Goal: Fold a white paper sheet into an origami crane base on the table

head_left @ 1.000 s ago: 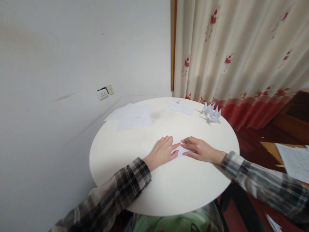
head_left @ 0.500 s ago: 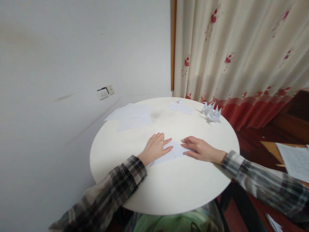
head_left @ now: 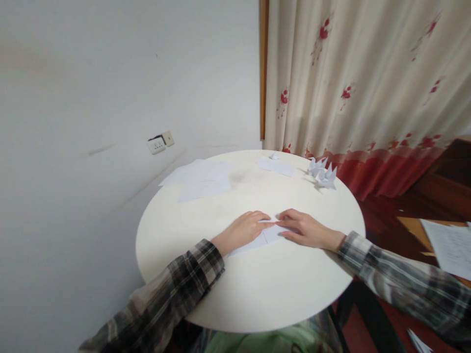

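A folded white paper with a crease (head_left: 265, 239) lies near the middle of the round white table (head_left: 257, 299). My left hand (head_left: 246, 229) rests over its upper left part, with the fingers stretched toward the right. At the paper's right end is my right hand (head_left: 305, 229), its fingers spread and touching the paper. The fingertips of both hands come close together at the paper's top edge. Part of the paper is hidden under my left hand.
Loose white sheets (head_left: 202, 179) lie at the table's back left. Another sheet (head_left: 275, 166) with a small folded piece (head_left: 274, 156) is at the back. Folded paper figures (head_left: 324, 176) stand at the back right. Papers (head_left: 447, 245) lie on a wooden surface at far right.
My left hand has slid right along the paper's top edge, and its fingers now reach my right fingertips. My right hand has barely moved.
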Demonstrator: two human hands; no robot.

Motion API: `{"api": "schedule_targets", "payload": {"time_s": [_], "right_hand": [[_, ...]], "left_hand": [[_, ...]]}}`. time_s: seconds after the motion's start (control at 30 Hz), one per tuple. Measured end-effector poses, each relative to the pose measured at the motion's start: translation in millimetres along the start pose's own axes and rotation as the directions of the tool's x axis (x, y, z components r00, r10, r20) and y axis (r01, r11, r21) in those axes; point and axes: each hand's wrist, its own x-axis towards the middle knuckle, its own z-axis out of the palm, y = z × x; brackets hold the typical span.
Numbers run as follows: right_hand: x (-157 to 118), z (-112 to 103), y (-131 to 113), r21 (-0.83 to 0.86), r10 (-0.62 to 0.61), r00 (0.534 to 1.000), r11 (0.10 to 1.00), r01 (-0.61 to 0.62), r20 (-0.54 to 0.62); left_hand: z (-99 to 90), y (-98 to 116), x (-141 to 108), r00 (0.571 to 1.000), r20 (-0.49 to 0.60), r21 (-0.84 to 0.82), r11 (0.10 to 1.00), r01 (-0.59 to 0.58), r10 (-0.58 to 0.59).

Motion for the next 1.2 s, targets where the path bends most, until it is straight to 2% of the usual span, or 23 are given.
{"api": "schedule_targets", "payload": {"time_s": [0.13, 0.37, 0.57, 1.2], "right_hand": [[2, 1, -3, -0.012, -0.004, 1.000, 1.000, 0.004, 0.008], [5, -1, -2, -0.086, -0.052, 0.998, 0.995, 0.056, 0.043], [3, -11, 5, -0.110, -0.125, 0.986, 0.985, 0.137, 0.107], [-38, -25, 14, -0.098, -0.079, 0.991, 0.991, 0.090, 0.109]], "left_hand": [[0.4, 1, 2, 0.998, -0.059, -0.076, 0.997, 0.028, -0.033], [3.6, 1, 1, 0.992, -0.121, -0.095, 0.995, 0.020, -0.032], [3.2, 1, 2, 0.993, -0.115, -0.105, 0.994, 0.029, -0.041], [6.5, 0, 1, 0.993, -0.118, -0.105, 0.994, 0.018, -0.030]]}}
